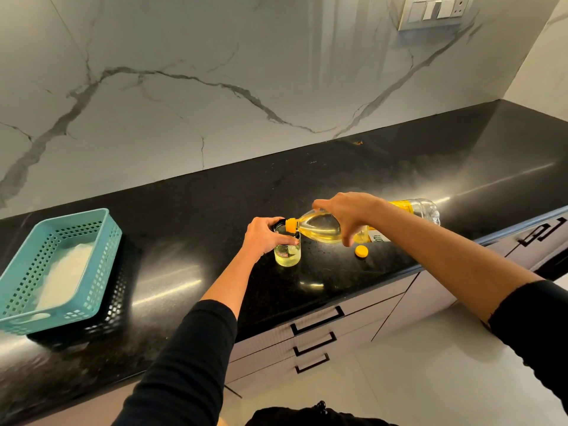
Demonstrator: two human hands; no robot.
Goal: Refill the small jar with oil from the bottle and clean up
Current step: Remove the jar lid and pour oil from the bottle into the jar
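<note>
The fingers (287, 239) of the left hand (265, 236) are wrapped around the upper part of the small jar (288, 255), holding it upright on the black desk (215, 210). The fingers (349, 238) of the right hand (347, 212) are closed over the shoulder of the bottle (322, 230), thumb on the near side, carrying it tipped close to horizontal. The orange neck (291, 225) of the bottle sits at the jar's rim, and oil has pooled toward that end. The jar holds pale yellow oil in its lower part. Whether a stream is running at this instant cannot be told.

Procedure for the pour, as judged from this position:
1. Keep the neck over the jar's mouth and close to the rim; any drift sideways puts oil on the desk.
2. Hold the jar firmly against the desk so the bottle's contact does not tip it.
3. Raise the bottle's base slowly. A soft plastic wall yields under pressure, so avoid squeezing, which would surge the flow.
4. Watch the level and bring the bottle upright before the oil nears the rim.

The orange cap (361, 251) lies on the desk just beside the bottle, within reach for recapping. A teal basket (101, 222) holding something white (66, 272), possibly a cloth, stands well apart to the left and may serve for wiping.
</note>
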